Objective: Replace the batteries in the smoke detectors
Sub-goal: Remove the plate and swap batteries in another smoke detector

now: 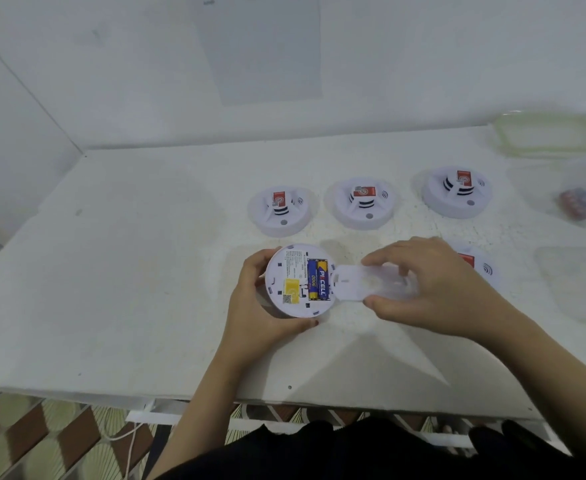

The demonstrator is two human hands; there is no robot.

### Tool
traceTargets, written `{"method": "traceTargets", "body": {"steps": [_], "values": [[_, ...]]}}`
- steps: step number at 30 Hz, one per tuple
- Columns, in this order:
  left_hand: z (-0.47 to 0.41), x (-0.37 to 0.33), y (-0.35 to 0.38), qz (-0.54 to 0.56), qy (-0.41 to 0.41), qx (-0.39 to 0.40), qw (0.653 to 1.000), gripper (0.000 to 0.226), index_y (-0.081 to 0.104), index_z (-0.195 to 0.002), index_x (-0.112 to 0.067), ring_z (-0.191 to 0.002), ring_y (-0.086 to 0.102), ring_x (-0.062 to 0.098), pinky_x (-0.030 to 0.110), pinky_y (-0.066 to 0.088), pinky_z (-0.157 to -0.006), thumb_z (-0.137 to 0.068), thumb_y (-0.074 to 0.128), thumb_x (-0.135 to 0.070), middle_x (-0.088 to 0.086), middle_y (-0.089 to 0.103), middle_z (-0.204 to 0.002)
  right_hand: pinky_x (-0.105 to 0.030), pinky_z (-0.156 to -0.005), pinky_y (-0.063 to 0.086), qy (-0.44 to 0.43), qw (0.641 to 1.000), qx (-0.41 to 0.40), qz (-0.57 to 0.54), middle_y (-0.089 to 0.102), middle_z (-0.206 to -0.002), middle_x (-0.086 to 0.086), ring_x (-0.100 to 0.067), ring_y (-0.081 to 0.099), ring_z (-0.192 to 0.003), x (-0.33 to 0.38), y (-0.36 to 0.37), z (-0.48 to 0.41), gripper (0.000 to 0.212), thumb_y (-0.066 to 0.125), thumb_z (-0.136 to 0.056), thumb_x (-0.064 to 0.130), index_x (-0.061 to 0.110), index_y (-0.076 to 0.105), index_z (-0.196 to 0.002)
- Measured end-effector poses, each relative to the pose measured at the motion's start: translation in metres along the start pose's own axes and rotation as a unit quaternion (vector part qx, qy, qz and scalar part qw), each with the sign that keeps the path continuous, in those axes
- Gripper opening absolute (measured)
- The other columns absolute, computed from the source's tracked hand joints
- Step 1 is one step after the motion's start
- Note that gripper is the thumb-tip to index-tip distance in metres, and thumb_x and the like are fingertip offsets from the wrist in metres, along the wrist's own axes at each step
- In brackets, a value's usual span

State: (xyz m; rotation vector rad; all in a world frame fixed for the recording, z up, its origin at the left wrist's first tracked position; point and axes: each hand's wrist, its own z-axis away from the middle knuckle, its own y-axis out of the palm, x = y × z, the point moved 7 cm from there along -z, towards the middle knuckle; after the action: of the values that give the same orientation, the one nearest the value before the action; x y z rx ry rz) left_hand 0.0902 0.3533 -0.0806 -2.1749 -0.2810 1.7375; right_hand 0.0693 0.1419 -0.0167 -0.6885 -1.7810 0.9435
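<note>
- White plastic is being handled on a pale table (129,271). An upturned smoke detector (281,271) is being gripped by the left hand (260,306), with fingers curled round its left and near rim. Whether it is resting on the table or being held just above it cannot be told.
- Two blue-and-yellow batteries (318,279) are being shown side by side in the open bay. Their long axes are running away from the person, slightly tilted.
- The battery cover (352,282) is being pinched by the right hand (437,289), thumb on its near edge and fingertips on its far edge. It is being held flat directly to the right of the bay, its left edge at the detector's rim.
- The coming move is being judged to turn on this left-to-right line. The cover is being kept level with the bay, across the batteries' axes. The right hand is the nearer one to the cells, but it is being occupied by the cover.
- Whether the cover is coming off or going on is not being shown, nor whether the cells are spent or fresh.
- Another detector (482,268) is being largely hidden behind the right hand.
- A row of detectors (364,202) is standing face up, farther back.
- Clear containers (548,135) at the right edge are being blurred and cut off, and their contents are unreadable.
</note>
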Motion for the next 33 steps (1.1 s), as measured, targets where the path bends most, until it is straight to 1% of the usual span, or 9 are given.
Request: {"method": "traceTargets", "body": {"steps": [2,6,9,11,14,21,28,30,33], "values": [[0.000,-0.004,0.000,0.008,0.004,0.005,1.000,0.091,0.049,-0.127,-0.020,-0.113,0.058,0.007,0.012,0.048,-0.084,-0.050,0.095,-0.013,-0.012,0.059,-0.122,-0.012,-0.083,0.028,-0.015,1.000,-0.005,-0.018,0.063,-0.097,0.020,0.007,0.048,-0.079,0.009,0.004,-0.005,0.058,0.052,-0.065,0.061,0.026,0.067,-0.108],[0.000,-0.011,0.000,0.013,0.015,0.009,1.000,0.089,0.051,-0.128,-0.022,-0.114,0.058,0.007,0.013,0.047,-0.087,-0.051,0.095,-0.015,-0.014,0.061,-0.122,-0.024,-0.081,0.031,-0.070,0.997,-0.019,-0.004,0.066,-0.108,0.009,-0.010,0.055,-0.092,0.025,0.028,-0.016,0.054,0.057,-0.071,0.055,0.020,0.067,-0.112],[0.000,-0.009,-0.001,0.009,0.010,0.011,1.000,0.089,0.050,-0.130,-0.022,-0.116,0.058,0.008,0.015,0.048,-0.090,-0.052,0.093,-0.019,-0.013,0.061,-0.124,-0.028,-0.082,0.034,-0.081,0.996,-0.041,-0.001,0.065,-0.114,0.003,-0.017,0.056,-0.096,0.026,0.043,-0.023,0.055,0.058,-0.073,0.052,0.015,0.066,-0.113],[0.000,-0.007,-0.001,0.006,0.003,0.012,1.000,0.090,0.050,-0.131,-0.022,-0.118,0.057,0.008,0.018,0.048,-0.092,-0.052,0.094,-0.019,-0.012,0.061,-0.126,-0.031,-0.079,0.038,-0.090,0.993,-0.071,-0.005,0.065,-0.115,0.002,-0.016,0.055,-0.095,0.029,0.047,-0.026,0.054,0.058,-0.073,0.049,0.014,0.066,-0.113],[0.001,-0.006,-0.001,0.004,-0.002,0.014,1.000,0.092,0.050,-0.132,-0.021,-0.119,0.057,0.010,0.020,0.049,-0.093,-0.052,0.094,-0.017,-0.009,0.061,-0.126,-0.030,-0.079,0.036,-0.101,0.990,-0.092,-0.018,0.065,-0.116,0.002,-0.013,0.051,-0.096,0.031,0.054,-0.027,0.052,0.060,-0.072,0.047,0.014,0.067,-0.112],[0.000,-0.004,-0.002,0.015,-0.011,0.016,1.000,0.090,0.051,-0.133,-0.019,-0.117,0.057,0.003,0.010,0.045,-0.088,-0.054,0.093,-0.007,-0.011,0.062,-0.125,-0.029,-0.088,0.035,-0.096,0.989,-0.096,-0.052,0.064,-0.118,0.002,-0.013,0.050,-0.106,0.025,0.060,-0.030,0.053,0.062,-0.072,0.047,0.014,0.068,-0.113],[0.000,-0.003,-0.003,0.021,-0.011,0.014,1.000,0.092,0.050,-0.133,-0.020,-0.118,0.057,0.005,0.011,0.045,-0.089,-0.052,0.092,-0.017,-0.011,0.061,-0.125,-0.027,-0.090,0.033,-0.093,0.989,-0.098,-0.065,0.065,-0.115,0.005,-0.013,0.051,-0.105,0.019,0.058,-0.028,0.053,0.064,-0.069,0.049,0.017,0.069,-0.111],[0.000,-0.003,-0.002,0.022,-0.010,0.018,1.000,0.092,0.051,-0.133,-0.020,-0.118,0.058,0.007,0.013,0.046,-0.089,-0.052,0.093,-0.016,-0.010,0.062,-0.125,-0.025,-0.091,0.031,-0.093,0.989,-0.093,-0.066,0.065,-0.116,0.007,-0.011,0.050,-0.105,0.018,0.058,-0.029,0.053,0.064,-0.069,0.050,0.019,0.069,-0.112],[-0.001,-0.002,-0.002,0.020,-0.009,0.023,0.999,0.094,0.050,-0.134,-0.017,-0.118,0.058,0.009,0.016,0.047,-0.091,-0.052,0.095,-0.011,-0.006,0.062,-0.126,-0.027,-0.092,0.032,-0.078,0.990,-0.088,-0.080,0.064,-0.118,0.009,-0.012,0.050,-0.107,0.016,0.061,-0.031,0.054,0.064,-0.069,0.052,0.020,0.069,-0.113]]}}
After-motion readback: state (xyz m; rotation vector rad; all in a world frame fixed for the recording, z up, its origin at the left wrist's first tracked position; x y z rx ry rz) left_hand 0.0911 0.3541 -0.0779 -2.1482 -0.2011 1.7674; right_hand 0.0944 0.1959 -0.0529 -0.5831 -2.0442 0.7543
